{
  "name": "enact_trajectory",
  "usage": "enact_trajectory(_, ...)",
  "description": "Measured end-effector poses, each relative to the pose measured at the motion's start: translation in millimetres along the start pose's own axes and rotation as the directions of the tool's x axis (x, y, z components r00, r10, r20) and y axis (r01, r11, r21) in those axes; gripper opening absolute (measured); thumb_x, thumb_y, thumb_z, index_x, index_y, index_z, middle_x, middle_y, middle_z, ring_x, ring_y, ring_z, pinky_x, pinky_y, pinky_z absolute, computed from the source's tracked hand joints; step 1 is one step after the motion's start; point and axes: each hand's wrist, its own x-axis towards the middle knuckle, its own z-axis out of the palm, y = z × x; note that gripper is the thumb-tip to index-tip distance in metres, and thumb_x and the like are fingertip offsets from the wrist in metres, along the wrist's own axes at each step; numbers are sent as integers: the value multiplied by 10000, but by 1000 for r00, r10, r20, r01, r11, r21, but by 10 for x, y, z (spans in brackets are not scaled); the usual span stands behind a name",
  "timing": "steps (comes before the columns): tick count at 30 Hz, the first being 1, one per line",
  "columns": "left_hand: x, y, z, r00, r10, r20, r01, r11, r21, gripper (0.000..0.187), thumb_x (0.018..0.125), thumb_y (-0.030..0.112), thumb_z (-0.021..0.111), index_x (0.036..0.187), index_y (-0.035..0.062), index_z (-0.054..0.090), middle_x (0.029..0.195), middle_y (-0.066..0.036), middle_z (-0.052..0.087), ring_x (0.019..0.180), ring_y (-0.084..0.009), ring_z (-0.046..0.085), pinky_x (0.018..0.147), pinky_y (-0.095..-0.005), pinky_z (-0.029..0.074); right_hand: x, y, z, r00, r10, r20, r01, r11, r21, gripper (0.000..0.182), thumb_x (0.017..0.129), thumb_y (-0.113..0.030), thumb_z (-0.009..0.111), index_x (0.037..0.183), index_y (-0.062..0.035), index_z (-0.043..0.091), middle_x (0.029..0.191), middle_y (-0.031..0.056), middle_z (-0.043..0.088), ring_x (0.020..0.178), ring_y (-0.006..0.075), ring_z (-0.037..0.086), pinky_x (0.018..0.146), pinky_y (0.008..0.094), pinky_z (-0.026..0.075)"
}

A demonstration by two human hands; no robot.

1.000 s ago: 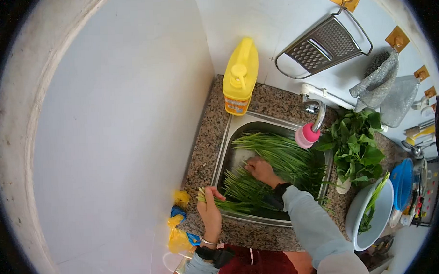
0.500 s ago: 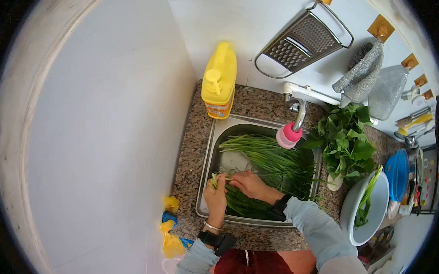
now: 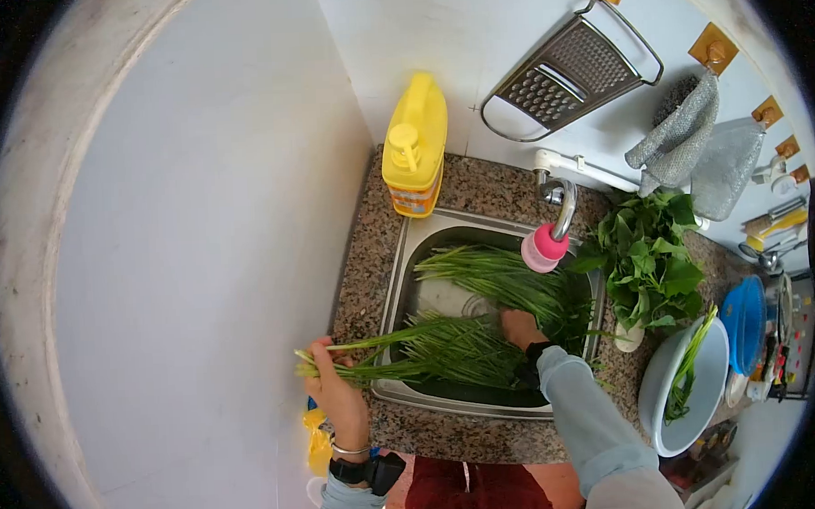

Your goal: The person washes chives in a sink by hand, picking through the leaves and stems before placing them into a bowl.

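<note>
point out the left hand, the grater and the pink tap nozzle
Left hand point(image 3: 340, 399), head view: middle of the hand.
Grater point(image 3: 574, 75), head view: its metal face.
Pink tap nozzle point(image 3: 545, 247), head view: middle of its body.

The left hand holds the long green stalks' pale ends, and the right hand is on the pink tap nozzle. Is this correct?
Not quite: in the head view, the right hand is down in the sink among green stalks, apart from the pink nozzle. The rest stands.
</note>
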Motion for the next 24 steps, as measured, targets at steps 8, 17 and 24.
enact_trajectory(8, -48, 2, -47, 988, 135, 76, -126, 985, -120, 259, 979, 267, 404, 977, 37, 523, 743, -51, 529, 703, -148, 521, 708, -302, 432, -296, -99, -296, 991, -6, -132, 52, 938, 343, 211, 884, -203, 513, 953, -37, 624, 945, 183, 633, 864, 349, 613, 721, 448, 502)
enact_trajectory(17, -409, -694, 394, 882, -94, 462, -30, 967, 254, 260, 945, 189, 497, 1112, -2, 551, 729, 0, 486, 648, -71, 451, 590, -226, 389, -755, -1008, -1177, 847, -331, -415, 517, 692, 503, 201, 906, -179, 474, 1004, -18, 545, 868, 184, 604, 832, 378, 571, 707, 478, 443)
enact_trajectory(24, -330, -964, 374, 877, -81, 473, -70, 953, 295, 238, 906, 165, 570, 1063, -9, 611, 781, 15, 512, 614, -50, 437, 545, -218, 371, -701, -1194, -1000, 826, -370, -426, 542, 729, 418, 159, 836, -56, 500, 985, -13, 532, 956, 180, 594, 929, 360, 545, 740, 467, 414)
